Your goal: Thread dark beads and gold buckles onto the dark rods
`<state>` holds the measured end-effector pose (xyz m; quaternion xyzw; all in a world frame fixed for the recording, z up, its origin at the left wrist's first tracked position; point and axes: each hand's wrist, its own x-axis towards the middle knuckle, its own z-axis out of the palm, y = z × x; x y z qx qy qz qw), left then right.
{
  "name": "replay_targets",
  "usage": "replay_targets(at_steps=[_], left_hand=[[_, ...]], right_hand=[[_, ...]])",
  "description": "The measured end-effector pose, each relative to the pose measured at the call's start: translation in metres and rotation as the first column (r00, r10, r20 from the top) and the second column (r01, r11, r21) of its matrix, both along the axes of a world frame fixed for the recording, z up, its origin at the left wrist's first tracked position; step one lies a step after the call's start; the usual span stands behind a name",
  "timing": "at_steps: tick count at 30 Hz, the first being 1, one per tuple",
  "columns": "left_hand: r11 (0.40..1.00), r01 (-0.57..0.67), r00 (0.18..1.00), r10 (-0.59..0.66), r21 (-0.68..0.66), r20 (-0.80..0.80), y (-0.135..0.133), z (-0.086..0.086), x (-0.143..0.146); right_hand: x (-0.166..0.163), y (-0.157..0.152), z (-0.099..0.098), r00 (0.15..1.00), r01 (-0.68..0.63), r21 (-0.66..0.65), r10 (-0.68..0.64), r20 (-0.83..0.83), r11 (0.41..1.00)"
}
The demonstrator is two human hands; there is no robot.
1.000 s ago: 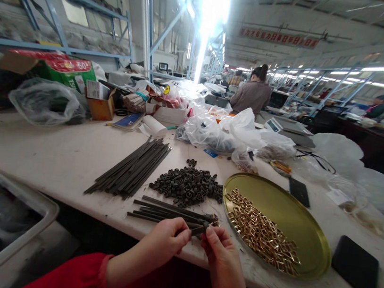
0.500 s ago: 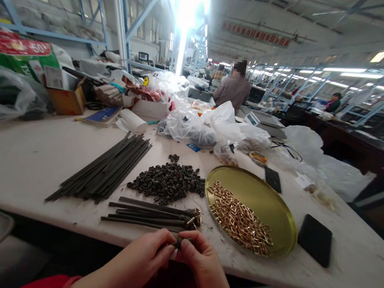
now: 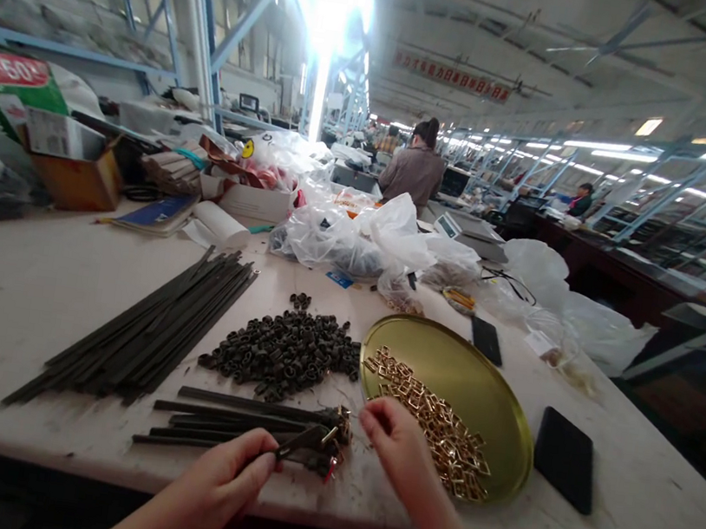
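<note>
Head view: a thin, dark, flat strip (image 3: pixel 302 443) tipped with a small gold clasp is pinched at its near end in the grip of the left hand (image 3: pixel 217 482), thumb and forefinger closed on it, its far end lying across the small row of finished dark strips (image 3: pixel 239 424) just beyond the grip. The strip is judged light and springy but stiff enough to be carried by one end; the metal tip is likely slippery, so the dark shank just behind the clasp is the better hold. The right hand (image 3: pixel 397 446) is stretched forward, fingers narrowed to a pinch over the near edge of the heap of small gold rectangular clasps (image 3: pixel 436 421); whether one is held cannot be told. The clasps lie in a round brass-coloured tray (image 3: pixel 475 374), touching that hand's fingertips. Beyond the left grip lies a pile of small dark rubbery rings (image 3: pixel 285 351), and further to its left a long bundle of bare dark strips (image 3: pixel 139 335), all on the pale desk (image 3: pixel 27 289). To the right of the tray lies a black phone (image 3: pixel 566 459).
</note>
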<state>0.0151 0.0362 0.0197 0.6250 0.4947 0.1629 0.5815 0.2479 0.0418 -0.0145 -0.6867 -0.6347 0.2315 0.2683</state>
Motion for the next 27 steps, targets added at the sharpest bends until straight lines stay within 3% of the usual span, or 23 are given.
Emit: replay_targets(at_steps=[3, 8, 15, 20, 23, 25, 27], left_hand=[[1.000, -0.006, 1.000, 0.007, 0.028, -0.022, 0.007, -0.001, 0.006], [0.999, 0.042, 0.998, -0.042, 0.002, -0.049, 0.010, -0.006, 0.011], [0.993, 0.061, 0.993, -0.050, 0.102, -0.110, 0.004, -0.002, 0.007], [0.979, 0.057, 0.998, -0.049, 0.197, -0.042, -0.003, 0.016, 0.006], [0.966, -0.009, 0.999, -0.002, 0.259, 0.040, -0.004, 0.023, 0.009], [0.961, -0.020, 0.999, 0.008, 0.277, 0.045, -0.006, 0.026, 0.011], [0.965, -0.009, 1.000, 0.005, 0.261, 0.017, -0.009, 0.028, 0.011]], right_hand=[[0.044, 0.042, -0.003, 0.978, 0.077, -0.012, -0.074, 0.196, 0.997], [0.069, 0.076, -0.018, 0.970, 0.014, -0.102, 0.011, 0.241, 0.995], [0.068, 0.072, -0.014, 0.997, -0.019, -0.045, 0.022, 0.074, 0.999], [0.029, 0.036, 0.007, 0.977, -0.078, 0.000, 0.076, -0.202, 0.997], [-0.011, 0.004, 0.021, 0.881, -0.177, -0.027, 0.146, -0.449, 0.984], [-0.036, -0.015, 0.029, 0.690, -0.245, -0.073, 0.121, -0.713, 0.967], [-0.054, -0.029, 0.034, 0.556, -0.296, -0.098, 0.088, -0.826, 0.950]])
